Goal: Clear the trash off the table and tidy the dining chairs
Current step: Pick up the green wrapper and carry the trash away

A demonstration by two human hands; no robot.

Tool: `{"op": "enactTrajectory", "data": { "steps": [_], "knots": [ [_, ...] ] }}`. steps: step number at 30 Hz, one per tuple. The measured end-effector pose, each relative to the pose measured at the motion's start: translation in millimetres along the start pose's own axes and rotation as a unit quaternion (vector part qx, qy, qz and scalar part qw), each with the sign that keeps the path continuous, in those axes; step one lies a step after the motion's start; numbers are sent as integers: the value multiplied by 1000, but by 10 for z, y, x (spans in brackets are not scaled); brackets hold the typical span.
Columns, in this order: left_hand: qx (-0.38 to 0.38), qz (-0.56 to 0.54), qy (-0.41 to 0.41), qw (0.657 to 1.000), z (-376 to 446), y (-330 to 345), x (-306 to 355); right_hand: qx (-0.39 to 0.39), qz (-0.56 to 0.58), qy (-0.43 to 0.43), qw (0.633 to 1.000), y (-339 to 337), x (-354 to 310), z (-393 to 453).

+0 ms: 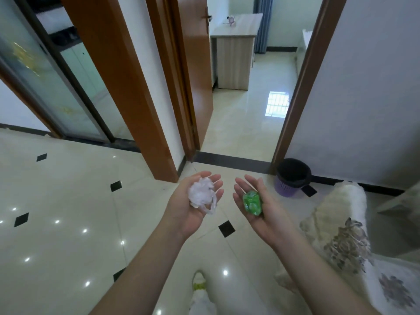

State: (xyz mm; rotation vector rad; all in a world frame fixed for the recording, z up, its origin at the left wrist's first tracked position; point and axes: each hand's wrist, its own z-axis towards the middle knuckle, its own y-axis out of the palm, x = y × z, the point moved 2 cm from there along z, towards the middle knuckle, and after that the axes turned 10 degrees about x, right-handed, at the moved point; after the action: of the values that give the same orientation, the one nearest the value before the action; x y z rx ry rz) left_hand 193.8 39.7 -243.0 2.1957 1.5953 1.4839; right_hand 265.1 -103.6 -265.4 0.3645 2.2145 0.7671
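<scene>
My left hand (191,208) is palm up with straight fingers, and a crumpled white plastic wad (202,194) lies on the palm. My right hand (261,208) is also palm up and flat, carrying a crumpled green wrapper (252,202). Both hands are held out over the tiled floor. A purple waste bin (292,178) with a black liner stands against the wall ahead and to the right of my right hand, about a hand's length beyond it in the view. No table or dining chair is in view.
An open wooden door (193,71) and doorway lead to a room with a wooden desk (236,51). A sliding glass door (45,71) is at left. A cloth-covered sofa arm (341,223) stands at right. My foot (200,283) is on the glossy floor.
</scene>
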Motion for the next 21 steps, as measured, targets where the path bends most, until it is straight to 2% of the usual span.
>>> {"op": "enactTrajectory", "data": {
  "steps": [3,7,11,15,21],
  "knots": [
    [-9,3,-13,1000,508,78,233,10,-18,-20,1000,257,-78,473],
    [-32,13,-78,996,1135,224,689,19,-15,-39,999,666,-248,1029],
    [-65,46,-83,993,1748,549,1070,48,12,-73,996,913,-519,1490],
    [-98,67,-73,990,2287,972,1206,86,46,-97,990,900,-837,1868],
    [-136,84,-119,980,3139,1748,1034,128,93,-130,979,686,-1455,2525]
  ]
}}
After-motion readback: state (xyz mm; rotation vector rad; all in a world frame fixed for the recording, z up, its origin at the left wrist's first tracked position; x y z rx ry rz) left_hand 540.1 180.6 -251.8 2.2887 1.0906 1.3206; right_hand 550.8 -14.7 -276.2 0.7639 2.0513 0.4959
